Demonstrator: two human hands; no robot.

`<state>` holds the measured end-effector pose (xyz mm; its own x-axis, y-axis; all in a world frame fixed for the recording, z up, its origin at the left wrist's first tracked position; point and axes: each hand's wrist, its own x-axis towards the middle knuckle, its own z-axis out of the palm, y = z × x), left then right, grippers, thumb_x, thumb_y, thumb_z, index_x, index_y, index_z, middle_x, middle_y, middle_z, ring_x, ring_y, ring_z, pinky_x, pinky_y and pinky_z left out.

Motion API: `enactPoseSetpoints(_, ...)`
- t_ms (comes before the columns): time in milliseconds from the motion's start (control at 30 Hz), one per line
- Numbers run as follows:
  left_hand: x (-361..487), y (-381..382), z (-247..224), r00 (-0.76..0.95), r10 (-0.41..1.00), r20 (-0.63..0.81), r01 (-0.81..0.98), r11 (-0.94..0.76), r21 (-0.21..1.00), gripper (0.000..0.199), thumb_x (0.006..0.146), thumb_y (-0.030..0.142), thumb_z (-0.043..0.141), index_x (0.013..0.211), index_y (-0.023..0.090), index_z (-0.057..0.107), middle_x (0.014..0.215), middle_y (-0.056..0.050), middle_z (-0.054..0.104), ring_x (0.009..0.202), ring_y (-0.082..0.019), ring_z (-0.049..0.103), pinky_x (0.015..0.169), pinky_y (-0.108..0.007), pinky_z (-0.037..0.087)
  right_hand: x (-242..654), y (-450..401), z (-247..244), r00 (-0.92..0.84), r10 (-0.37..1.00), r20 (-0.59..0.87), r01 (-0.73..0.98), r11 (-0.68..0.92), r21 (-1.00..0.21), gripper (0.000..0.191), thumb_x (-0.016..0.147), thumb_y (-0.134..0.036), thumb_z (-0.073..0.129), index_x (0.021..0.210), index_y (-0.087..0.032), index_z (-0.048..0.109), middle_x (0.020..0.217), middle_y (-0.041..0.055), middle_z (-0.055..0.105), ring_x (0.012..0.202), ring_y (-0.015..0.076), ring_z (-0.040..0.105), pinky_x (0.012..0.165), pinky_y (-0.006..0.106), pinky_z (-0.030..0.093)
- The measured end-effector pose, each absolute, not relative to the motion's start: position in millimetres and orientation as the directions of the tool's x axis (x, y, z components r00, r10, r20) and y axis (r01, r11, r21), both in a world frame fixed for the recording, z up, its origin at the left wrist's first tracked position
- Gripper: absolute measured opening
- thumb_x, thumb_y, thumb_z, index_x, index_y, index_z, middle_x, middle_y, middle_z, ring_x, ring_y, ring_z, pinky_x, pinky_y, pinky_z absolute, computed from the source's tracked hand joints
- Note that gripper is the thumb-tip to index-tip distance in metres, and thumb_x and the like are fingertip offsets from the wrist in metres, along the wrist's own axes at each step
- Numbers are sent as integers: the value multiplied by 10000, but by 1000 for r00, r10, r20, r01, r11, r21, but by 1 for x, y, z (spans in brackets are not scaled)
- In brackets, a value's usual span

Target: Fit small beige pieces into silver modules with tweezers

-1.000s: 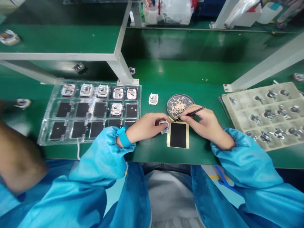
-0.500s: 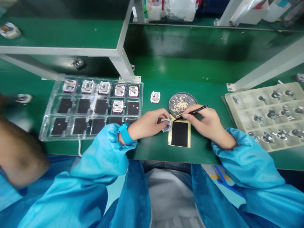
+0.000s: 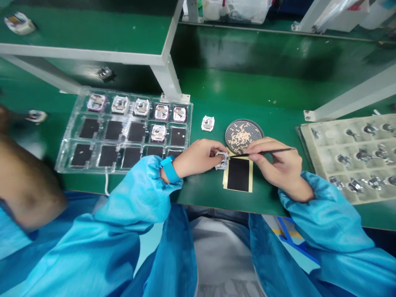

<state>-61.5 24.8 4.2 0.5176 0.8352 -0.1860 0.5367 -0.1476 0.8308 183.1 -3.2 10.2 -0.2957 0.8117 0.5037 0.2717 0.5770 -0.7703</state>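
Note:
My left hand [image 3: 204, 156] grips a small silver watch case [image 3: 222, 161] between thumb and fingers, just above the green bench. Black tweezers [image 3: 272, 152] are pinched in my right hand [image 3: 275, 163], and their tips reach the right side of the case. Under and beside the tips lies a black sheet with a yellowish border [image 3: 238, 175]. Behind it sits a round grey dish [image 3: 260, 134] scattered with small beige bits. Another watch case [image 3: 208, 123] rests alone on the bench, left of the dish. Whether the tweezers hold a bit is too small to tell.
A clear compartment tray [image 3: 63, 159] on the left holds several watch cases and black pads. On the right, a pale tray [image 3: 328, 165] carries several metal parts. A white shelf leg [image 3: 170, 78] stands behind the left tray. A co-worker's arm [image 3: 27, 185] is at far left.
My right hand has turned, laying the tweezers flatter, and their tips have moved from above the black sheet to the watch case. The whole view has shifted slightly.

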Motion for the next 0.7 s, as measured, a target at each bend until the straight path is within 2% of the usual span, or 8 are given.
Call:
enactPoseSetpoints(300,-62,26,2,514,839,-178,542,-156,826,261,875,271,629,1071,198,786,802,-19,740,680,-143,633,624,-254,450,181,-4,8,-358,761,541,301,642,-705,228,857,-93,751,1015,-257,756,957,44,787,917,235,748,837,405,612)
enactPoseSetpoints(567,-61,26,2,516,838,-176,541,-159,826,268,868,257,635,1077,195,791,818,-24,753,688,-144,642,631,-252,460,179,-4,7,-377,761,528,310,641,-702,221,870,-102,741,1021,-263,746,964,40,784,929,228,744,855,406,608)
enactPoseSetpoints(700,-61,26,2,507,841,-190,549,-145,823,289,862,252,635,1093,192,795,797,-25,752,663,-145,631,614,-256,456,179,-6,9,-327,803,498,299,588,-751,168,872,-155,748,995,-270,749,949,46,784,920,245,747,851,425,617)
